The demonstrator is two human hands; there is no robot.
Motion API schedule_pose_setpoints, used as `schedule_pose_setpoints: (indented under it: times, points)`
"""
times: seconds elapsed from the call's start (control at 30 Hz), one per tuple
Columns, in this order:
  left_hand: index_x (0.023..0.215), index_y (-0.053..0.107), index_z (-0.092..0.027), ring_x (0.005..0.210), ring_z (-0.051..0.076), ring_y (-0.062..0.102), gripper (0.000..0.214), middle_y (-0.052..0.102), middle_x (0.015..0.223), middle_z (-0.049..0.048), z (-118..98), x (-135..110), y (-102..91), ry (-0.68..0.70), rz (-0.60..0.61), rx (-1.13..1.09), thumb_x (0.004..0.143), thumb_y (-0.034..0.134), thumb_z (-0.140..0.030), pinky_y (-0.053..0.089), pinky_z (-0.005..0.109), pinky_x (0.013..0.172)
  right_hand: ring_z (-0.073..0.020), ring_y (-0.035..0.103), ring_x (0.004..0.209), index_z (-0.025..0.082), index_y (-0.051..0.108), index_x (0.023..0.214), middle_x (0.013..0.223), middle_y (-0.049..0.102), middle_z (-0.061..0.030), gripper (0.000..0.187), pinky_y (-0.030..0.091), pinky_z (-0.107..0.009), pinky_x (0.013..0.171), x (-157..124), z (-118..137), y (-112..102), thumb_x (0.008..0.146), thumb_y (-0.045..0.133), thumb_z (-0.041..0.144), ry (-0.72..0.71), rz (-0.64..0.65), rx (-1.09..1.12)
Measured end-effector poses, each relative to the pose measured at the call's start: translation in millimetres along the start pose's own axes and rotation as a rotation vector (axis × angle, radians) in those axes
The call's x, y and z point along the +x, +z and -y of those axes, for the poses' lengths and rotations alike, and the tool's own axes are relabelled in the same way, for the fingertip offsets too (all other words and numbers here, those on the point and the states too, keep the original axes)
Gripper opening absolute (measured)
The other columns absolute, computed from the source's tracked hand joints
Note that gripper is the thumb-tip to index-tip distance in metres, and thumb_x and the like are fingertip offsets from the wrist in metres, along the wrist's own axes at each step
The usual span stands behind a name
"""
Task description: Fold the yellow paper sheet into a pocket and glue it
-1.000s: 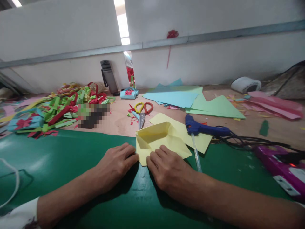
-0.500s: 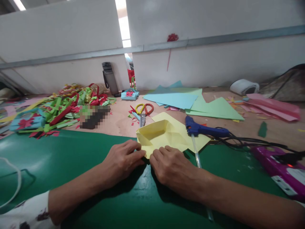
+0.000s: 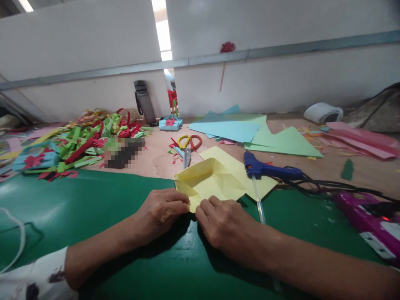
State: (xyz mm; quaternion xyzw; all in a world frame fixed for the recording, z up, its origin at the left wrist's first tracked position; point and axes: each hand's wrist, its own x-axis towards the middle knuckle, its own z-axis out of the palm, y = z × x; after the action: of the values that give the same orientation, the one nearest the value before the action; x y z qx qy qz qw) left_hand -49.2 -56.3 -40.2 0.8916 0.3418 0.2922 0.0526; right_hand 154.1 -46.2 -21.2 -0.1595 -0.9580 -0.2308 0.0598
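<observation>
A folded sheet of yellow paper [image 3: 215, 179] has raised, box-like walls at its far left side. My left hand [image 3: 165, 210] pinches its near left corner between thumb and fingers. Close beside it, my right hand [image 3: 221, 218] has its fingers curled over the paper's near edge; the fingertips are hidden. Behind the folded piece lies another flat yellow sheet [image 3: 262, 185]. A blue glue gun [image 3: 265, 168] rests on that sheet, its clear glue stick [image 3: 259, 204] pointing toward me. Scissors [image 3: 187, 152] with yellow and red handles lie just beyond the paper.
Paper strips [image 3: 84, 139] are heaped at the left, near a small blue paper basket [image 3: 37, 158]. Blue and green sheets [image 3: 228, 127] lie at the back. A grey bottle [image 3: 145, 104] stands by the wall. A purple power strip [image 3: 368, 221] with black cords sits at the right.
The yellow paper's left end has shifted slightly left and nearer to me. My left hand has lowered a little with its fingers drawn closer together; my right hand keeps nearly the same place.
</observation>
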Motion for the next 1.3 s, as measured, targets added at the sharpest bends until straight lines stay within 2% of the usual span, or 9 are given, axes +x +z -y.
schedule_pose_setpoints:
  times: [0.3,0.53,0.63,0.73,0.87,0.93,1.0,1.13,1.3]
  points:
    - [0.073,0.061,-0.016,0.076,0.009,0.064,0.021,0.069,0.091,0.0043,3.4,-3.9,-2.6,-0.052,-0.111,-0.017,0.086,0.046,-0.011,0.046,0.016,0.068,-0.0196,0.050,0.059,0.015,0.047,0.077,0.069,0.054,-0.0054,0.014,0.025,-0.027,0.040,-0.6,1.0,1.4,0.072,0.046,0.003,0.041,0.035,0.018]
    - [0.080,0.059,-0.014,0.069,0.015,0.061,0.036,0.066,0.075,0.0055,5.3,-2.4,-23.8,-0.430,-0.120,0.285,0.094,0.029,-0.028,0.048,0.027,0.067,-0.0171,0.047,0.048,0.017,0.044,0.069,0.059,0.053,-0.0031,0.018,0.019,-0.028,0.042,-0.5,0.7,8.4,0.069,0.045,-0.001,0.275,-0.124,-0.051]
    - [0.118,0.050,-0.011,0.115,0.025,0.048,0.040,0.055,0.123,0.0150,-0.8,-5.4,-18.1,-0.297,0.043,0.331,0.092,0.032,-0.034,0.041,0.041,0.093,-0.0172,0.047,0.046,0.018,0.044,0.066,0.055,0.052,-0.0030,0.020,0.017,-0.029,0.044,0.1,-0.9,9.1,0.068,0.043,-0.001,0.342,-0.197,-0.094]
    - [0.139,0.026,-0.014,0.127,0.035,0.033,0.070,0.038,0.139,0.0163,5.5,-6.8,-9.4,-0.224,0.283,0.441,0.083,0.044,-0.053,0.032,0.056,0.096,-0.0172,0.046,0.045,0.019,0.044,0.064,0.054,0.051,-0.0031,0.021,0.018,-0.030,0.046,0.6,-2.7,7.7,0.069,0.041,-0.002,0.382,-0.227,-0.123]
    - [0.122,0.049,-0.010,0.119,0.039,0.041,0.042,0.048,0.130,0.0217,38.9,4.2,-24.0,-0.389,0.041,0.815,0.087,0.044,-0.033,0.029,0.061,0.092,-0.0169,0.044,0.044,0.019,0.044,0.061,0.052,0.050,-0.0029,0.024,0.017,-0.030,0.047,0.6,-3.6,6.2,0.067,0.040,-0.004,0.385,-0.260,-0.142]
    - [0.094,0.063,-0.010,0.099,0.035,0.056,0.029,0.063,0.104,0.0201,51.3,12.9,-39.9,-0.375,0.010,0.902,0.086,0.045,-0.030,0.036,0.054,0.087,-0.0172,0.044,0.044,0.018,0.046,0.061,0.053,0.050,-0.0028,0.023,0.017,-0.030,0.047,0.3,-3.3,5.9,0.067,0.042,-0.003,0.378,-0.269,-0.118]
    - [0.070,0.062,-0.011,0.068,0.027,0.060,0.035,0.063,0.065,0.0134,53.1,19.9,-52.7,-0.471,-0.089,0.897,0.088,0.040,-0.032,0.045,0.041,0.068,-0.0174,0.044,0.045,0.018,0.047,0.061,0.053,0.051,-0.0026,0.022,0.017,-0.030,0.047,-0.1,-2.6,5.7,0.066,0.043,-0.003,0.364,-0.277,-0.094]
    - [0.103,0.055,-0.013,0.059,0.015,0.055,0.026,0.063,0.075,0.0053,36.6,24.4,-55.8,-0.415,-0.254,0.634,0.085,0.038,-0.015,0.041,0.024,0.055,-0.0174,0.044,0.044,0.019,0.047,0.060,0.052,0.050,-0.0024,0.021,0.017,-0.030,0.047,-1.1,-1.8,5.3,0.066,0.046,-0.002,0.358,-0.282,-0.082]
    - [0.100,0.057,-0.012,0.050,0.010,0.052,0.021,0.057,0.058,-0.0016,22.0,20.8,-46.6,-0.432,-0.273,0.337,0.086,0.044,-0.020,0.039,0.019,0.049,-0.0189,0.046,0.045,0.018,0.049,0.062,0.053,0.051,-0.0031,0.023,0.019,-0.031,0.046,-0.6,-3.1,5.7,0.064,0.044,-0.004,0.352,-0.257,-0.075]
